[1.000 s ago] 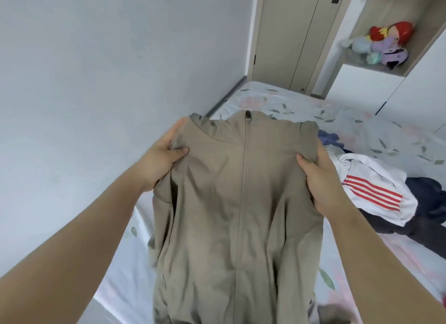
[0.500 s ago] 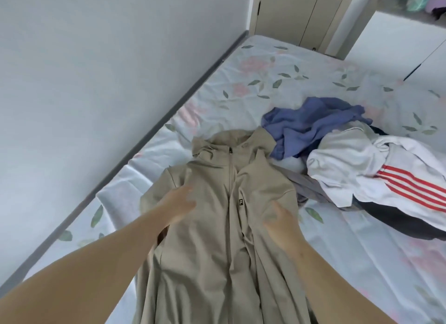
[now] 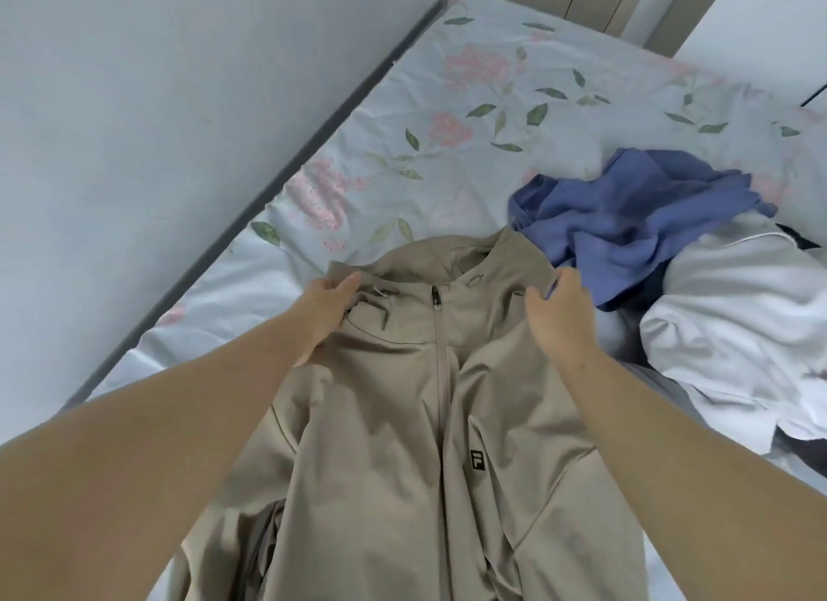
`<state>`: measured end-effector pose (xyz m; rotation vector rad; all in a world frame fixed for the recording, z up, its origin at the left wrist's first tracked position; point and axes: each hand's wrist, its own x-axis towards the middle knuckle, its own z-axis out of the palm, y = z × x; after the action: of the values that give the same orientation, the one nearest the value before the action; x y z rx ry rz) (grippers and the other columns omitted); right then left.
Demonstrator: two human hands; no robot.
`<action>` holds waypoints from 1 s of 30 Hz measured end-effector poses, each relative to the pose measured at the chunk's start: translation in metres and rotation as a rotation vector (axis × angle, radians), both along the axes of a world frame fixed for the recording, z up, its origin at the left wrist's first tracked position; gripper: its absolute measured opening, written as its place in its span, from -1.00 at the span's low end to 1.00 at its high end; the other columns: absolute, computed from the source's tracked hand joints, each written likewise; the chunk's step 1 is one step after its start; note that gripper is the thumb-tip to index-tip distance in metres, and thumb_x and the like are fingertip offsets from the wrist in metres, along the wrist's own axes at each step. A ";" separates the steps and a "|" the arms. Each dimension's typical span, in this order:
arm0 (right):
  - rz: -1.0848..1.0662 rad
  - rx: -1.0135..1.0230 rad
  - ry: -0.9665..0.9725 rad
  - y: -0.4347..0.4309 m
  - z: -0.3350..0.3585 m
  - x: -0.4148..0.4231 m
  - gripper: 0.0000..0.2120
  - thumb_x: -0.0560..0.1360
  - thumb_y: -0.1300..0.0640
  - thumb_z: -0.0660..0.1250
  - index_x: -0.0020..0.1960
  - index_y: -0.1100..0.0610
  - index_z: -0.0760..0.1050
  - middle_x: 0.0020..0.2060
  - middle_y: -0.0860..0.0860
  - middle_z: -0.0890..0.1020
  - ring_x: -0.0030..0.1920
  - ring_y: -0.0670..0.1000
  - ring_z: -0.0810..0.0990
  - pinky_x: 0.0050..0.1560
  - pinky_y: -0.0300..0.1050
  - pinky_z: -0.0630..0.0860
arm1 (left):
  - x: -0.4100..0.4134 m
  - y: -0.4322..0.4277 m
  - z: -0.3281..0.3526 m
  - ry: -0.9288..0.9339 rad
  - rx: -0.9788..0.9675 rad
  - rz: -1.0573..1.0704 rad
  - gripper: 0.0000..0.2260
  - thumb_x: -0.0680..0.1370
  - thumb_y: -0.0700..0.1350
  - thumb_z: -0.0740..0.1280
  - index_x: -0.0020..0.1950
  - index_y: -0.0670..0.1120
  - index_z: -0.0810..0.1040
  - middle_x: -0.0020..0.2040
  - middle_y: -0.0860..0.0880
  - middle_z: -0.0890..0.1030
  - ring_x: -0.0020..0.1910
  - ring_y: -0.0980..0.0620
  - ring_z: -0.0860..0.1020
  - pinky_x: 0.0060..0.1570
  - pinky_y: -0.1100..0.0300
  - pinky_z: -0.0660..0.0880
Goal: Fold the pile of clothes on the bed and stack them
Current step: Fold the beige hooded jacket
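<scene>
Head, left hand (image 3: 323,310), right hand (image 3: 560,316) gripping jacket (image 3: 402,448)

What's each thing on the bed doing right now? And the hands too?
Tan zip-up jacket: laid front-up, zipped shut, not folded yet.
Left hand: grips the jacket's collar.
Right hand: pinches the collar's other side.
Blue crumpled cloth garment: unfolded heap.
White crumpled garment: unfolded heap.
Floral bed sheet: wrinkled.

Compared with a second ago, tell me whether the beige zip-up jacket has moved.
Yes. The beige zip-up jacket came down from mid-air onto the floral bedsheet.
</scene>
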<state>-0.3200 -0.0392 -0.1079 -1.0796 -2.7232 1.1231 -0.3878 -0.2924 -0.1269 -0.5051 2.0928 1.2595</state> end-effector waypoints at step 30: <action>-0.088 0.082 -0.068 0.006 -0.022 -0.059 -0.70 0.37 0.08 0.23 0.06 0.19 0.40 0.06 0.22 0.44 0.06 0.24 0.44 0.06 0.07 0.40 | -0.022 0.027 -0.024 0.646 -0.620 -0.403 -0.33 0.51 0.13 0.28 0.51 -0.02 0.05 0.52 -0.03 0.05 0.51 -0.09 0.03 0.41 -0.04 0.11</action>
<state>-0.3791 -0.0334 -0.1300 -1.2350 -2.7147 0.9721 -0.4098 -0.2653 -0.1514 0.1162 2.9493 0.5521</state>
